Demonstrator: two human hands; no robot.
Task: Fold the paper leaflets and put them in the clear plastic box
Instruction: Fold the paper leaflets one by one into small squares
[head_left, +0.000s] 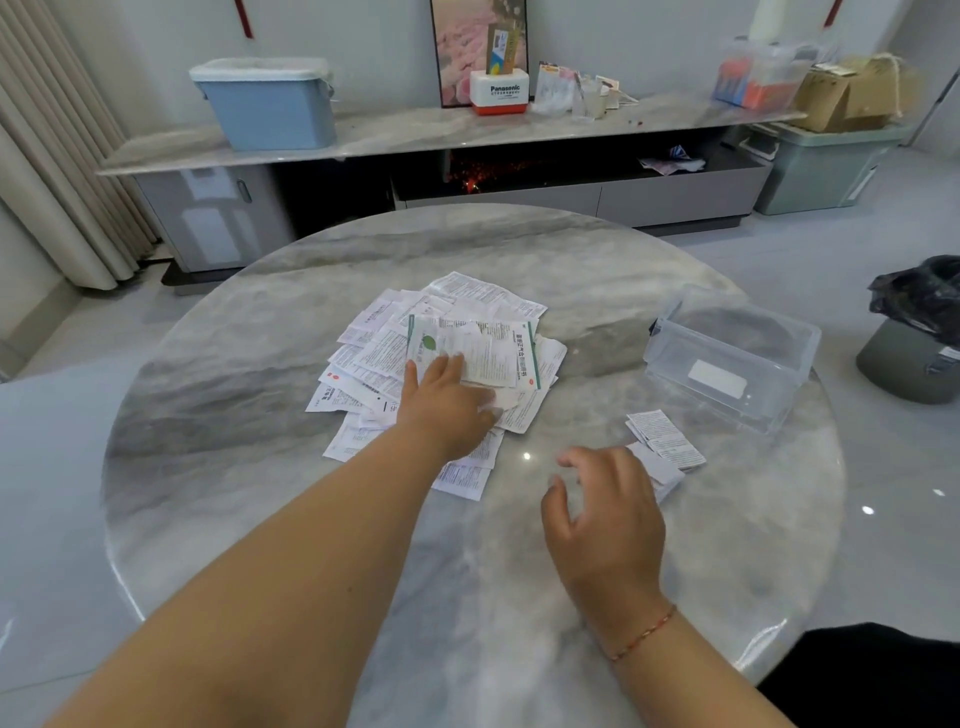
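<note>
A loose pile of printed paper leaflets (441, 338) lies at the middle of the round marble table (260, 415). My left hand (447, 400) reaches into the near side of the pile and its fingers lie on a white leaflet with a green border (498, 348); whether they pinch it is hidden. My right hand (608, 525) hovers above the table with relaxed fingers, holding nothing, just left of a few folded leaflets (667, 441). The clear plastic box (727, 358) stands at the right of the table with only a white label showing through its near wall.
A long marble sideboard (415, 135) runs behind the table with a blue bin (267, 104), a white Panasonic box (500, 92) and cartons on it. A bin lined with a black bag (919, 332) stands on the floor at the right.
</note>
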